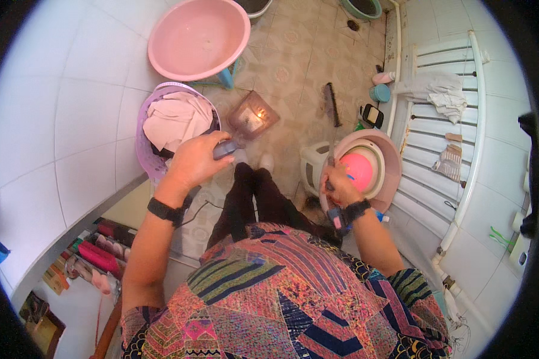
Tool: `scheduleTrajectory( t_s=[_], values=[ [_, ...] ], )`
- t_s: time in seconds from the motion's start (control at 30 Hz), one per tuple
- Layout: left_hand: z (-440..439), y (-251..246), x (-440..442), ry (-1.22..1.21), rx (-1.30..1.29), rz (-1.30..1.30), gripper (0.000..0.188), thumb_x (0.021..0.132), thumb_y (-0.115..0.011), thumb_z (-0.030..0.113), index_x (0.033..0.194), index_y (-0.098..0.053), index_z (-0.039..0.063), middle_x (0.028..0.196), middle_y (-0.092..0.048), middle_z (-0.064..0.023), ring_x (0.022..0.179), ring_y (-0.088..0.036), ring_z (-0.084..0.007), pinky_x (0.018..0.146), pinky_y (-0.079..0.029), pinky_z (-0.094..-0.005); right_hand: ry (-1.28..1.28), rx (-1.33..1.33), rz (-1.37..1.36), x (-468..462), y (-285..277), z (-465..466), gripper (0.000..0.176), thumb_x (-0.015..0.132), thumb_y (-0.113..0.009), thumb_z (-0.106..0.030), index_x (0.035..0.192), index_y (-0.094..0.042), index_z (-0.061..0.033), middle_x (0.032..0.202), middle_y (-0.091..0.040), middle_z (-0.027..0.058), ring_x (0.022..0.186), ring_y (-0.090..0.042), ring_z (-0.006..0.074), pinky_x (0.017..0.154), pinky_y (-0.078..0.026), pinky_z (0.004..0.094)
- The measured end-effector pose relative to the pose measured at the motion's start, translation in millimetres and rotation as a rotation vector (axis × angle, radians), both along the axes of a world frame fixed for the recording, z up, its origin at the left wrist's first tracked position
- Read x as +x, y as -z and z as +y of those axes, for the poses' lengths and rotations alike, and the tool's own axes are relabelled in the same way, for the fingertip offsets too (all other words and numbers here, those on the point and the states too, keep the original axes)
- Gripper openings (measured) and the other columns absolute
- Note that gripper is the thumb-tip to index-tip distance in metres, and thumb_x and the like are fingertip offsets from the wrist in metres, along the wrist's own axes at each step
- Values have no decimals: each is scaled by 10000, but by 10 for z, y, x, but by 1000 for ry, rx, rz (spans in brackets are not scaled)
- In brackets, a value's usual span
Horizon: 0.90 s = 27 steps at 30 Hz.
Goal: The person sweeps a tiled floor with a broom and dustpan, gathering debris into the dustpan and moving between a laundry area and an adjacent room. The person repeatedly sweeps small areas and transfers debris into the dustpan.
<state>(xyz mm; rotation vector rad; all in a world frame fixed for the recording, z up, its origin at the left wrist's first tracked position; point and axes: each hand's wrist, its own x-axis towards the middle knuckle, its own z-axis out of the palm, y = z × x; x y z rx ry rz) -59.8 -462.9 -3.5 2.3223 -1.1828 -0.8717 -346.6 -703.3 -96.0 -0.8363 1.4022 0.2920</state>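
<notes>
My left hand [193,157] holds a small dark grey-blue object [225,150] between thumb and fingers, beside the lilac laundry basket [143,148]. Pale pink cloth [177,121] fills the top of that basket. On the other side, my right hand [342,185] is closed around a dark handled tool [337,220]; its exact kind is unclear. This hand is over the near side of a pink basin [391,166], which holds a pale basin [379,172] and a bright pink round item [357,170]. Dark bands circle both wrists.
A large pink basin [197,40] rests on a blue stool [226,78]. A glossy brown square [253,116] and a dark brush-like strip [331,105] lie on the tiled floor. A white radiator [435,157] lines the right wall. Packed items [101,256] sit at lower left.
</notes>
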Motion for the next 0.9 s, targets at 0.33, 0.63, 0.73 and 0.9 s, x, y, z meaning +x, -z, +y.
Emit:
scheduleTrajectory(
  t_s=[0.33, 0.63, 0.73, 0.9],
  values=[
    [-50, -68, 5, -6, 66, 38, 470, 776, -746, 327, 1160, -635, 80, 1103, -677, -139, 1004, -638, -348, 870, -505, -409, -137, 324, -113, -234, -666, 358, 784, 918, -495, -39, 1554, -62, -186, 665, -476, 23, 525, -450, 116, 436, -399, 269],
    [-24, -60, -3, -28, -22, 8, 417, 765, -738, 315, 1105, -642, 95, 1004, -679, -148, 942, -635, -356, 812, -504, -419, -155, 76, -194, 36, -776, -301, 704, 883, -490, -47, 1518, -206, -160, 645, -485, 18, 504, -459, 110, 405, -347, 248],
    [-23, -51, -8, -25, 40, 28, 454, 774, -742, 314, 1150, -640, 81, 1091, -674, -145, 997, -636, -349, 866, -501, -406, -282, -161, -197, 509, -397, -635, 502, 877, -471, -43, 1363, -357, -102, 589, -478, 30, 446, -458, 141, 383, -352, 286],
    [0, -56, -32, -40, -10, -22, 400, 767, -738, 302, 1097, -650, 96, 1027, -679, -147, 935, -644, -351, 809, -514, -416, -366, -241, -209, 1474, 233, -1237, 234, 897, -473, -50, 1111, -381, -31, 569, -474, 55, 419, -421, 154, 381, -346, 337]
  ],
)
